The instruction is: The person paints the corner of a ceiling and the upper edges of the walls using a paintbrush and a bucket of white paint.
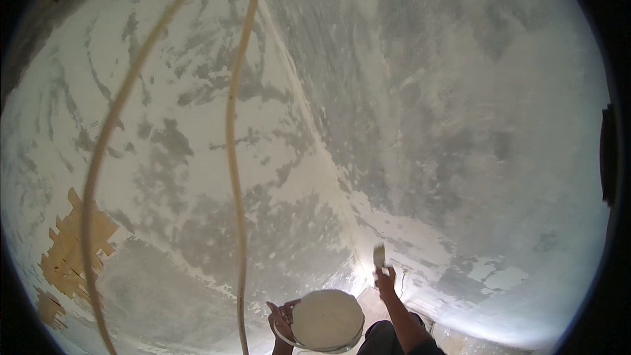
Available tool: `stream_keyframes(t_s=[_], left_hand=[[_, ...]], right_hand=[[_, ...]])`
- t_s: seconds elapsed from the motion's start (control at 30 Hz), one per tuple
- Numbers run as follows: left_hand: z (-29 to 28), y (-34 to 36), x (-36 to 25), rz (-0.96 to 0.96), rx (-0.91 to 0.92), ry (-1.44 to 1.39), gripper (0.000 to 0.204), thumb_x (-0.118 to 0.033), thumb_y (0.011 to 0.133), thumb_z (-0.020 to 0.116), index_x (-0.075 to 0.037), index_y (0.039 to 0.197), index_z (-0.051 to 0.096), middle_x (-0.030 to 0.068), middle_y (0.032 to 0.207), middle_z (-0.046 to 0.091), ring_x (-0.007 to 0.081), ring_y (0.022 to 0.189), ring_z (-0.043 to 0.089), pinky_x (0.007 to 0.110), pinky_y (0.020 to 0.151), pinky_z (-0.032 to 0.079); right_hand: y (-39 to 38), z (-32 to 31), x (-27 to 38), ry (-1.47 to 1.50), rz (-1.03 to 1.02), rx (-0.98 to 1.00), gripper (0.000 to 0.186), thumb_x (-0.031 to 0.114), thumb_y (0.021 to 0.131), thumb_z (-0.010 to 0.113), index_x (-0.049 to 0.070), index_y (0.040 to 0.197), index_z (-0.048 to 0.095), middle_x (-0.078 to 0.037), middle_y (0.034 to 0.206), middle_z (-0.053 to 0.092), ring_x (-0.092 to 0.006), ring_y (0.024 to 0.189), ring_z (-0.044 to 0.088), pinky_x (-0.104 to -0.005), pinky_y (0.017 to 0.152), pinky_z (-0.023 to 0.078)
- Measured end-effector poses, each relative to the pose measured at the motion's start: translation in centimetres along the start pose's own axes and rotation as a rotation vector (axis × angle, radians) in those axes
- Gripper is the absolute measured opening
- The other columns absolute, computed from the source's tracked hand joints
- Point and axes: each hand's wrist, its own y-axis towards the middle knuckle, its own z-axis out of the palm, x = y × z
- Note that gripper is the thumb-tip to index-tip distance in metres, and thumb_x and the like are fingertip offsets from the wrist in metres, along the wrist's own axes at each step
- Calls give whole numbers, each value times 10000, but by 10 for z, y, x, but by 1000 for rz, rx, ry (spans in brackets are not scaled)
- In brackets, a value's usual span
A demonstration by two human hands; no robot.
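My right hand [386,277] is closed round the handle of a flat paintbrush [379,256]. The bristles point up, close to the corner where two patchy walls meet. Lower and to the left, my left hand [282,319] grips the side of a round bucket [355,340], with one finger sticking out to the left. Pale, off-white material [327,319] fills the bucket's round mouth. A thin wire handle curves along the bucket's lower edge. The fingers behind the bucket are hidden.
Two long tan poles or hoses [231,118] cross the left half from top to bottom. Grey and white blotches cover the left wall [151,177] and the right wall [460,125]. Jagged tan patches [75,243] show at far left. A dark object [608,154] sits at the right rim.
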Motion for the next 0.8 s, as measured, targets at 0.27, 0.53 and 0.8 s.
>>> stream_keyframes(t_s=[0.27, 0.53, 0.8], left_hand=[[26, -61, -16, -140, 290, 300, 657, -489, 957, 166, -90, 473, 363, 112, 488, 480, 283, 834, 634, 383, 778, 492], [30, -86, 31, -119, 616, 359, 642, -491, 963, 208, -26, 766, 604, 2, 532, 380, 125, 597, 458, 271, 624, 391], [27, -93, 28, -89, 604, 232, 573, -379, 986, 293, -58, 520, 382, 8, 560, 396, 166, 729, 563, 307, 719, 422]], right_hand=[[-217, -129, 71, 217, 217, -50, 120, 176, 900, 525, 137, 932, 416, -25, 659, 495, -68, 411, 374, -211, 329, 276], [-259, -141, 169, 135, 22, 223, 176, 287, 934, 468, 162, 828, 403, 20, 569, 416, -59, 408, 350, -204, 321, 246], [-313, -119, 205, -113, 89, 410, 166, 224, 857, 557, 74, 878, 489, -14, 593, 477, -52, 392, 367, -188, 327, 274]])
